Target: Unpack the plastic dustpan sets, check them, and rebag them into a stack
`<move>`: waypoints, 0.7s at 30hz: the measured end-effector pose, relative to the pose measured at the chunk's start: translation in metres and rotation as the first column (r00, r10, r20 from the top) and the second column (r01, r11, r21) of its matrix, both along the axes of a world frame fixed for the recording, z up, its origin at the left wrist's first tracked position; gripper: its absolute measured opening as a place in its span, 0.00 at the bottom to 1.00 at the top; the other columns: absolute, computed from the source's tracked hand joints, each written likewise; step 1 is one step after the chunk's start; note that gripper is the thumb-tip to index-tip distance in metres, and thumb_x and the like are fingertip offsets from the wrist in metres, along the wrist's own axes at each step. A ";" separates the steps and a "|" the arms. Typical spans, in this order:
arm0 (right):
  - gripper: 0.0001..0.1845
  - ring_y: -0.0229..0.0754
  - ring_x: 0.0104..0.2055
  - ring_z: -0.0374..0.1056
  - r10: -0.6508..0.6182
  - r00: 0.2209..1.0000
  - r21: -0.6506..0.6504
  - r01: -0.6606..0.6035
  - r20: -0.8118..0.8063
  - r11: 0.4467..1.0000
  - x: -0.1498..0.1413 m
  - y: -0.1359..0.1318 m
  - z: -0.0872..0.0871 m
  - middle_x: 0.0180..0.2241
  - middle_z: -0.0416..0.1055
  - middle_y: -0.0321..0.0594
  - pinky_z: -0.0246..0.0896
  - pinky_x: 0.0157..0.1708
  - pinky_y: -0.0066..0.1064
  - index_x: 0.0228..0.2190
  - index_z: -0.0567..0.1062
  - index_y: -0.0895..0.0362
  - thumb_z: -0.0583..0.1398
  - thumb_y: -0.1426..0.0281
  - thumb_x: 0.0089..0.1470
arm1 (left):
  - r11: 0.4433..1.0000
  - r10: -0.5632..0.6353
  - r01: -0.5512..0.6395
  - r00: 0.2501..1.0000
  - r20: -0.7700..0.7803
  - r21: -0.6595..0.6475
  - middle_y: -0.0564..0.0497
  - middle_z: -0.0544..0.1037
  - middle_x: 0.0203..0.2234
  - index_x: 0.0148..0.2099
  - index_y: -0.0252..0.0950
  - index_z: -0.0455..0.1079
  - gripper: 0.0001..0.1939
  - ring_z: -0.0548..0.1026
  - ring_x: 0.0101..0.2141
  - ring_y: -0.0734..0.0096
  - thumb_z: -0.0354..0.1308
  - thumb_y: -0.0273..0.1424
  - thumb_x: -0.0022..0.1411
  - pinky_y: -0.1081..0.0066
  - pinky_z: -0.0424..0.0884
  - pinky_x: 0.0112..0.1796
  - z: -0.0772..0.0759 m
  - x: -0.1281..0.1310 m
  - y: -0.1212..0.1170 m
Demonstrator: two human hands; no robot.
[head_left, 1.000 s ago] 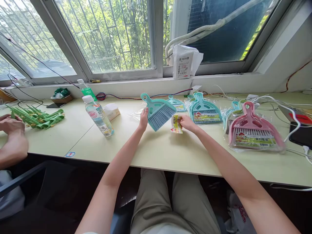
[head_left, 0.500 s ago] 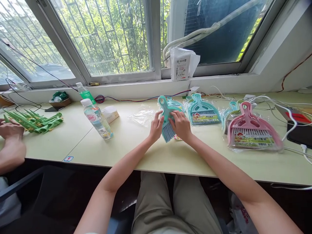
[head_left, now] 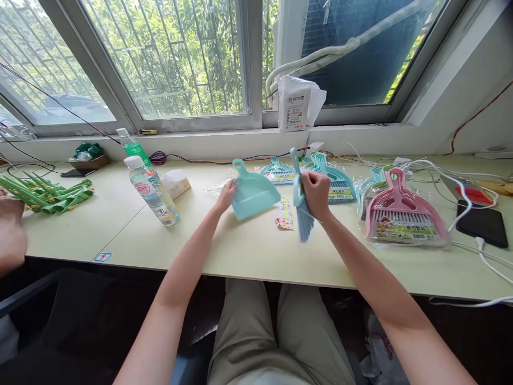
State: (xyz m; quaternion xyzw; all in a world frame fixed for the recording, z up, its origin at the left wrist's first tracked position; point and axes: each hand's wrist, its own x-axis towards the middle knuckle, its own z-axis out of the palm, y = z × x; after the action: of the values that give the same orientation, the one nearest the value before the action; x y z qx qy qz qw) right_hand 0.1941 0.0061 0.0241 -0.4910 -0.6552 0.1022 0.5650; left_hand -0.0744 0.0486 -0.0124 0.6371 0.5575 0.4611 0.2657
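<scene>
My left hand [head_left: 225, 195] grips the edge of a small teal dustpan [head_left: 252, 191], held just above the pale green table [head_left: 256, 251]. My right hand [head_left: 316, 193] is closed round a teal hand brush [head_left: 301, 208], held edge-on with its blue bristles pointing down. The two pieces are apart, about a hand's width between them. A small printed label card [head_left: 285, 214] lies on the table between my hands. An empty clear plastic bag [head_left: 216, 188] lies behind the dustpan.
Packaged teal brush-and-dustpan sets [head_left: 334, 182] and a pink set [head_left: 403, 214] lie to the right, among white cables and a black phone [head_left: 483, 224]. A water bottle [head_left: 152, 190] stands left of centre. Green folded leaf pieces [head_left: 44, 192] and another person's hand [head_left: 12, 235] are at far left.
My hands held brush and dustpan nested together; now they are pulled apart, dustpan in the left hand, brush in the right. The label card has been dropped onto the table.
</scene>
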 end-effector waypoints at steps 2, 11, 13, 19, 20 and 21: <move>0.23 0.39 0.25 0.60 -0.086 0.953 -0.076 0.113 0.290 0.991 0.001 0.002 -0.003 0.17 0.63 0.38 0.54 0.31 0.31 0.15 0.67 0.55 0.52 0.62 0.59 | 0.991 -0.048 0.024 0.981 -0.188 -0.130 0.46 0.79 0.43 0.47 0.35 0.74 0.17 0.74 0.44 0.58 0.49 0.35 0.63 0.65 0.68 0.45 0.001 -0.021 0.004; 0.13 0.47 0.40 0.72 -0.026 0.709 -0.215 0.248 0.705 0.945 -0.004 0.015 -0.040 0.43 0.76 0.48 0.61 0.35 0.33 0.43 0.78 0.55 0.57 0.66 0.60 | 0.986 0.135 -0.168 0.789 -0.600 0.001 0.43 0.76 0.41 0.41 0.39 0.76 0.18 0.71 0.48 0.53 0.48 0.44 0.67 0.63 0.65 0.47 0.005 -0.022 -0.007; 0.12 0.49 0.43 0.71 -0.048 0.713 -0.180 0.241 0.700 0.954 0.002 0.020 -0.045 0.46 0.75 0.49 0.61 0.34 0.33 0.42 0.79 0.54 0.61 0.65 0.58 | 0.985 0.149 -0.170 0.782 -0.605 0.024 0.42 0.74 0.42 0.41 0.40 0.75 0.16 0.70 0.50 0.52 0.51 0.44 0.66 0.61 0.65 0.47 0.002 -0.023 -0.007; 0.12 0.49 0.40 0.72 0.018 0.863 -0.315 0.164 0.505 0.935 0.015 0.033 -0.051 0.39 0.79 0.46 0.62 0.36 0.36 0.35 0.82 0.53 0.62 0.60 0.56 | 0.995 0.090 -0.104 0.866 -0.492 -0.002 0.43 0.74 0.40 0.34 0.38 0.71 0.05 0.69 0.48 0.55 0.56 0.31 0.61 0.62 0.65 0.47 -0.006 -0.025 0.000; 0.14 0.47 0.38 0.72 0.037 0.906 -0.321 0.111 0.422 0.940 0.015 0.033 -0.048 0.38 0.80 0.45 0.62 0.36 0.36 0.35 0.82 0.54 0.62 0.58 0.55 | 0.995 0.090 -0.097 0.905 -0.416 0.005 0.44 0.74 0.39 0.33 0.38 0.69 0.05 0.70 0.46 0.57 0.55 0.30 0.61 0.63 0.65 0.47 -0.006 -0.023 0.000; 0.16 0.46 0.35 0.71 0.069 0.940 -0.316 0.042 0.333 0.948 0.014 0.033 -0.045 0.37 0.80 0.45 0.62 0.36 0.36 0.36 0.82 0.54 0.62 0.55 0.55 | 0.996 0.087 -0.089 0.944 -0.319 0.006 0.46 0.74 0.37 0.33 0.38 0.68 0.05 0.71 0.43 0.60 0.54 0.31 0.62 0.63 0.66 0.46 -0.005 -0.021 0.000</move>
State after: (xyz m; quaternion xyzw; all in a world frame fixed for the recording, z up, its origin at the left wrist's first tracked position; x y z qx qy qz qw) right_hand 0.2086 0.0392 -0.0205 -0.5815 -0.7209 0.1243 0.3559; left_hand -0.0950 0.0489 -0.0176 0.6766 0.6229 0.3613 0.1540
